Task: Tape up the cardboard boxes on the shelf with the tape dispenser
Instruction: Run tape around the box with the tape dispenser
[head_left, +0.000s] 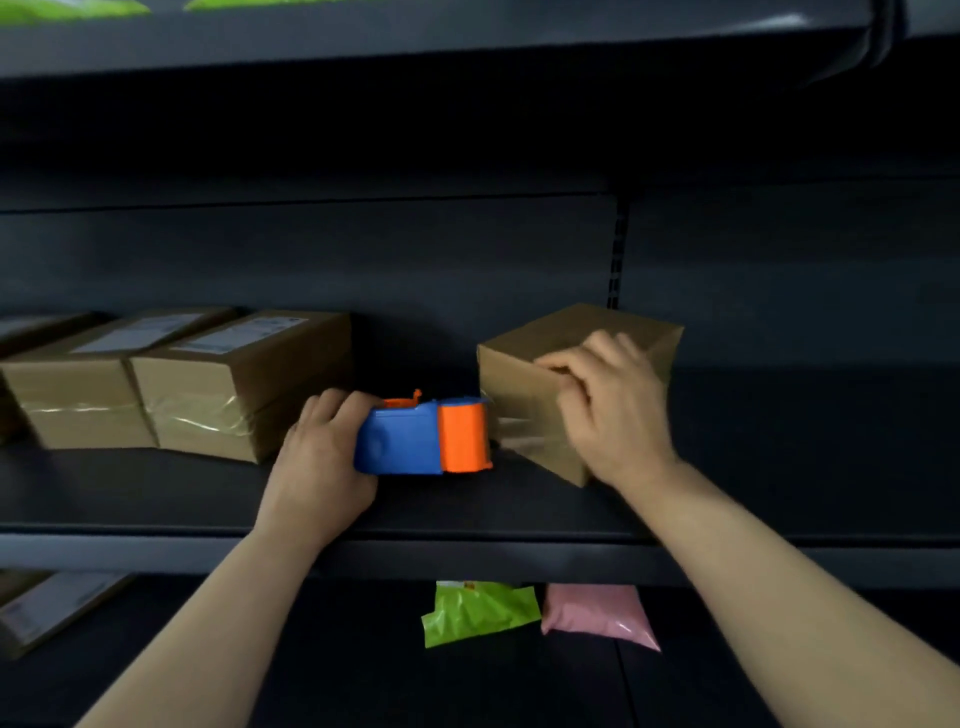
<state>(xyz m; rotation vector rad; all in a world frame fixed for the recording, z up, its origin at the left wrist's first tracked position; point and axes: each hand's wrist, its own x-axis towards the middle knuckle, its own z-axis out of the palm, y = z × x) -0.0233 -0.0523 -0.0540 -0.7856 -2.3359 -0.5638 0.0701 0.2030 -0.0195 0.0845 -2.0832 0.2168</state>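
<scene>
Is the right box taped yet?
Partly: clear tape runs from the dispenser across the box front; right hand holds the box.

blue-and-orange plastic tape dispenser (423, 439): lying sideways low over dark shelf (467, 519), orange end rightward, gripped by left hand (317, 457), clear tape stretched to box | small brown cardboard box (519, 384): right of dispenser, turned corner-on, right hand (608, 405) holding it | taped brown cardboard boxes (208, 384): row at left, touching, white labels on top

white box labels (244, 332), print unreadable
</scene>
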